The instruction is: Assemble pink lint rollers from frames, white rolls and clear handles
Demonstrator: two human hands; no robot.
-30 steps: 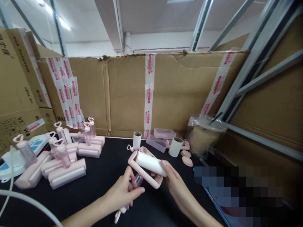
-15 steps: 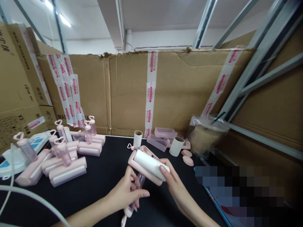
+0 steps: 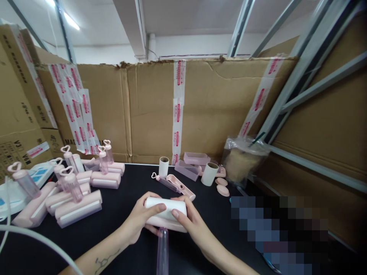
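Observation:
Between my two hands is a pink lint roller [image 3: 166,221] with a white paper roll [image 3: 169,206] lying in its body. A clear purple tube handle [image 3: 163,250] points down from it toward me. My left hand [image 3: 143,215] grips the left end, thumb on the paper. From the right, my right hand [image 3: 189,217] holds the other end, its thumb also pressed on the roll. Just beyond my hands lie a pink roller shell [image 3: 183,189] and a slim handle with a heart-shaped loop [image 3: 166,183].
Several assembled pink lint rollers [image 3: 78,208] stand at the left near a white power strip [image 3: 43,173]. Spare paper rolls [image 3: 210,174], purple covers [image 3: 187,170] and round pink caps [image 3: 222,187] lie at the back. A plastic bag [image 3: 243,160] stands by the cardboard wall [image 3: 149,114].
The lint roller has come lower and turned level, its handle now pointing toward me. My left hand has moved from the handle to the roller's left end.

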